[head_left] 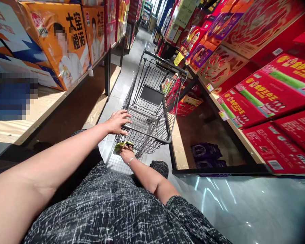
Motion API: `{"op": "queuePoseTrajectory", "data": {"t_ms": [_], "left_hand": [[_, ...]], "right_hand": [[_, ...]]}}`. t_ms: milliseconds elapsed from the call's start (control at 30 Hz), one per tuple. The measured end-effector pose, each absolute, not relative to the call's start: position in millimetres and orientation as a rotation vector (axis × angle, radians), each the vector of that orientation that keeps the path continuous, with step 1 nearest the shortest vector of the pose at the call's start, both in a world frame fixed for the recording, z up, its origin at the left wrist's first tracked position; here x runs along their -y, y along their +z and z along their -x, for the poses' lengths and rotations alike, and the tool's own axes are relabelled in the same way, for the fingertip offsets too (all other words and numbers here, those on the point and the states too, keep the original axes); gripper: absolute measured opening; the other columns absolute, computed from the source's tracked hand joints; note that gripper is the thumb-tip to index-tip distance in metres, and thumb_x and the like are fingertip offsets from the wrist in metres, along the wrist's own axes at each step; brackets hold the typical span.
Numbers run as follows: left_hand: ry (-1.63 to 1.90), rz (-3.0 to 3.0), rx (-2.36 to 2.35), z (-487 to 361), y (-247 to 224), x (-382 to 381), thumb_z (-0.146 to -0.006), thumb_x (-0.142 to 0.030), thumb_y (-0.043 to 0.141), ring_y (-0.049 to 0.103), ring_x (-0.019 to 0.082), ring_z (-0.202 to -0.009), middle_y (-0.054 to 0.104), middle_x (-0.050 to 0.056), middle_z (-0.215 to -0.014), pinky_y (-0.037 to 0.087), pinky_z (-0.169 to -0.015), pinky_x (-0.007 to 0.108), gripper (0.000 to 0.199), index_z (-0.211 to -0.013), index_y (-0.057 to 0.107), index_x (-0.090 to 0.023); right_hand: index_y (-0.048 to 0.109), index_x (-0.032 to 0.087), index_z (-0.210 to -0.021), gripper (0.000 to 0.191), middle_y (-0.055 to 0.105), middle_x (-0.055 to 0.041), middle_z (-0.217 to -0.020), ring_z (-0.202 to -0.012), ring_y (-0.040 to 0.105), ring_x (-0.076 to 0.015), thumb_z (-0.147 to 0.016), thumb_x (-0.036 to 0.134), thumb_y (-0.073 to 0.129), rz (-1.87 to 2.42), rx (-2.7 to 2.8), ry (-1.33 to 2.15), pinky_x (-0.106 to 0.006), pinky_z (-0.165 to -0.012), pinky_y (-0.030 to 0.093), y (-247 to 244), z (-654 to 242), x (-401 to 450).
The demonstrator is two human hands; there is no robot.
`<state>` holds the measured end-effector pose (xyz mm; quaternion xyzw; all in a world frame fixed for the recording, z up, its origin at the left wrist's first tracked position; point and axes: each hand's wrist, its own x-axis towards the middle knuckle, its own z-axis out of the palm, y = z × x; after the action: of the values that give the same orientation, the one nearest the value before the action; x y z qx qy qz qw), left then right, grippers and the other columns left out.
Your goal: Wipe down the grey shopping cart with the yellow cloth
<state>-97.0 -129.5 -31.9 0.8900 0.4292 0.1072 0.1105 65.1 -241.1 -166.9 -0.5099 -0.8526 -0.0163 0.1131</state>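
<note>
A dark wire shopping cart (152,95) stands in the aisle in front of me, its basket open toward me. My left hand (118,122) lies at the near left corner of its rim, palm down, with the fingers spread; it grips nothing. Lower down, outside the near end of the basket, my right hand (127,152) is closed on a crumpled yellow-green cloth (119,146) with a dark patch. That cloth is close to the cart's wires, and I cannot tell whether it touches them. The right fingertips are partly hidden.
On the left, a wooden shelf (66,101) carries orange boxes (73,44). Red boxes (259,91) are stacked on the right shelf, with purple packs (207,152) below. A black shelf edge (218,171) runs close to the cart's right. Tiled floor (139,40) stretches ahead.
</note>
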Motion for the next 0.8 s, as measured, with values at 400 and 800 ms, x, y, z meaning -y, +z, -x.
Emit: {"op": "queuePoseTrajectory", "data": {"t_ms": [400,800], "left_hand": [[0.413,-2.557,-1.405,97.5,-34.2,124.7,-0.091,-0.062,0.042,0.021,0.032,-0.145,0.047,0.002,-0.147,0.02,-0.113,0.055,0.05,-0.117,0.069,-0.03],[0.425,-2.538,-1.471,94.4,-35.8,128.8,-0.087,-0.068,0.048,0.023,0.031,-0.144,0.048,0.001,-0.146,0.025,-0.113,0.054,0.05,-0.112,0.071,-0.031]], "right_hand": [[0.071,0.042,-0.109,0.023,0.059,-0.0004,-0.132,-0.123,0.036,-0.0253,-0.097,0.032,0.054,1.417,2.352,-0.312,-0.045,-0.1,0.025,-71.5,-150.9,215.4],[0.075,0.034,-0.098,0.028,0.065,-0.0016,-0.109,-0.107,0.048,-0.0188,-0.086,0.011,0.064,1.629,2.671,0.009,-0.039,-0.089,0.032,-195.3,-144.4,267.2]]}}
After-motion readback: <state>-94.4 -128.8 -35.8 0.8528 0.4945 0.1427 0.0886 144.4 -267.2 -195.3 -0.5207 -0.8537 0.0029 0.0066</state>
